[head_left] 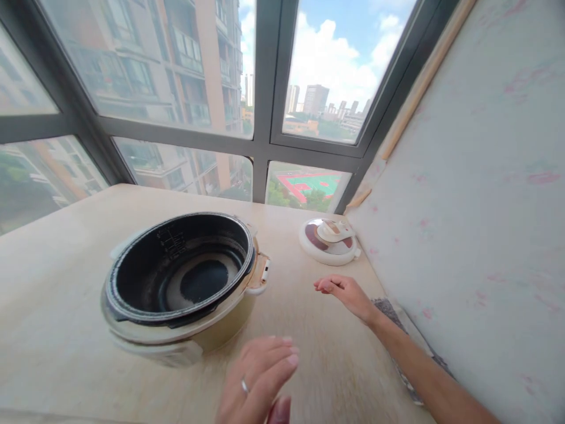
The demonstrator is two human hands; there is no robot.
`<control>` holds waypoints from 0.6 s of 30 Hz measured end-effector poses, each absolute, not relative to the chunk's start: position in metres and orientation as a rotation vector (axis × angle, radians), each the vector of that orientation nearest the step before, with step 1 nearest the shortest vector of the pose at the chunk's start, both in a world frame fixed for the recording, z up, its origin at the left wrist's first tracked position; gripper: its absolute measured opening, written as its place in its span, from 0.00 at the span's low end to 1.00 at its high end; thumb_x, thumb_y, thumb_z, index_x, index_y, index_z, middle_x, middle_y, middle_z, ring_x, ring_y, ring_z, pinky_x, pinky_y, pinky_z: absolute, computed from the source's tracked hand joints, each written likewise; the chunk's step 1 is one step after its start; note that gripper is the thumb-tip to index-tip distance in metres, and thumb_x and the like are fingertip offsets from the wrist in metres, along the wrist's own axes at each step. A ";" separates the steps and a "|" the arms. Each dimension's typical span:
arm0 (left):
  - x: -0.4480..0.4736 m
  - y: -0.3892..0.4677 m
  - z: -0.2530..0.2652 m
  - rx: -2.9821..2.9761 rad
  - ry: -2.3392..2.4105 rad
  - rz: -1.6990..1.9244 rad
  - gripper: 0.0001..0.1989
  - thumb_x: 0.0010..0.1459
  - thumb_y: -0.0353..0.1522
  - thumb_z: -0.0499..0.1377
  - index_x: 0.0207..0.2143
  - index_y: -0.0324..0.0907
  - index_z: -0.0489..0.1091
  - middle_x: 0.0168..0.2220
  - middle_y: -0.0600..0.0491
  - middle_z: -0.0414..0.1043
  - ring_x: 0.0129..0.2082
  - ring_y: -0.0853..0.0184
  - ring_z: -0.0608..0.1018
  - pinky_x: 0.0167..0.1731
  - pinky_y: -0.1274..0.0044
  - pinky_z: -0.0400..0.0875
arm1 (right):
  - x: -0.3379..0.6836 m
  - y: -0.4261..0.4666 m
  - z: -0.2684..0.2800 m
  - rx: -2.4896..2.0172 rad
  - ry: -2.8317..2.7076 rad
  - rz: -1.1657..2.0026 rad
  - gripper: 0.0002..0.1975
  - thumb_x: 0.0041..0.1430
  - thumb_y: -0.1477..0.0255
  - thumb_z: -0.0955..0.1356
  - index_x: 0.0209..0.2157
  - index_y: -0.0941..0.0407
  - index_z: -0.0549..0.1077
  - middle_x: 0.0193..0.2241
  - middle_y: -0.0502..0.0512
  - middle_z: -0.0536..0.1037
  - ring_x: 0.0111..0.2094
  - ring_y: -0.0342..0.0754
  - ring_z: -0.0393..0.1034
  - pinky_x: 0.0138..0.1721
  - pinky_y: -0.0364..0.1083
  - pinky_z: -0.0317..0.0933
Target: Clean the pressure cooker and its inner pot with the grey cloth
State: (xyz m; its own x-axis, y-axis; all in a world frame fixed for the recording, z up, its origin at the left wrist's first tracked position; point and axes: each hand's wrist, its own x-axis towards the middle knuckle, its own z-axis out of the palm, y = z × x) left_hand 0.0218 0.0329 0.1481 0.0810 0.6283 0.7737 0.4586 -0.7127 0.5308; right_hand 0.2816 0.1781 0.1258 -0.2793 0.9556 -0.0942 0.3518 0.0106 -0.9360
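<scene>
The pressure cooker (225, 333) stands on the pale surface to the left, its lid off. A black inner pot (180, 274) with marks on its inside wall sits in it, slightly tilted. My left hand (260, 380), with a ring on one finger, is in front of the cooker at the bottom; its fingers are stretched out and hold nothing. To the right, my right hand (348, 294) hovers above the surface with its fingers curled together, nothing visible in them. Just beyond it lies the white and brown cooker lid (331, 240), handle up, apart from the hand.
The pale wooden surface (291, 330) runs up to the grey window frame (261, 118). A flower-patterned wall (463, 206) closes off the right side. A grey cloth or mat (391, 312) lies along the wall, partly behind my right forearm.
</scene>
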 end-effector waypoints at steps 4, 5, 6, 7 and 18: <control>0.068 0.043 0.113 1.828 1.011 1.305 0.12 0.62 0.39 0.53 0.42 0.68 0.72 0.29 0.53 0.78 0.28 0.55 0.81 0.28 0.64 0.79 | 0.315 0.183 0.128 -1.440 -1.564 1.200 0.28 0.52 0.47 0.71 0.34 0.61 0.81 0.44 0.66 0.81 0.44 0.56 0.76 0.50 0.56 0.67; 0.076 0.047 0.111 1.734 1.067 1.193 0.09 0.62 0.42 0.52 0.37 0.65 0.72 0.28 0.52 0.77 0.29 0.53 0.80 0.29 0.62 0.78 | 0.324 0.184 0.127 -1.465 -1.564 1.150 0.28 0.51 0.48 0.71 0.34 0.61 0.80 0.44 0.66 0.81 0.44 0.56 0.76 0.50 0.56 0.67; 0.082 0.053 0.111 1.670 1.115 1.091 0.10 0.63 0.44 0.51 0.33 0.62 0.72 0.29 0.51 0.77 0.30 0.53 0.80 0.32 0.60 0.77 | 0.334 0.184 0.125 -1.495 -1.570 1.085 0.26 0.52 0.49 0.71 0.34 0.60 0.80 0.44 0.66 0.82 0.43 0.56 0.76 0.50 0.56 0.67; 0.088 0.058 0.113 1.639 1.141 1.014 0.13 0.63 0.46 0.50 0.31 0.59 0.71 0.29 0.51 0.77 0.31 0.52 0.80 0.34 0.59 0.76 | 0.344 0.183 0.122 -1.533 -1.580 1.002 0.25 0.52 0.50 0.70 0.33 0.59 0.79 0.43 0.65 0.82 0.43 0.57 0.76 0.50 0.56 0.67; 0.156 0.189 0.115 1.835 1.210 0.852 0.11 0.64 0.36 0.52 0.37 0.40 0.72 0.36 0.49 0.79 0.37 0.65 0.80 0.42 0.74 0.75 | 0.429 0.090 0.034 -1.911 -1.485 0.256 0.37 0.58 0.48 0.65 0.59 0.62 0.66 0.59 0.70 0.70 0.62 0.62 0.63 0.64 0.61 0.55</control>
State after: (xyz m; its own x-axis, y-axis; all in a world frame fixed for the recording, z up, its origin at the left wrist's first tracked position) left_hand 0.1561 0.1886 0.1154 0.3270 0.9377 0.1177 0.4274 -0.2578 0.8665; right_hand 0.4285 0.0900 0.0336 0.3255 0.9115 0.2514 0.7749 -0.1048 -0.6234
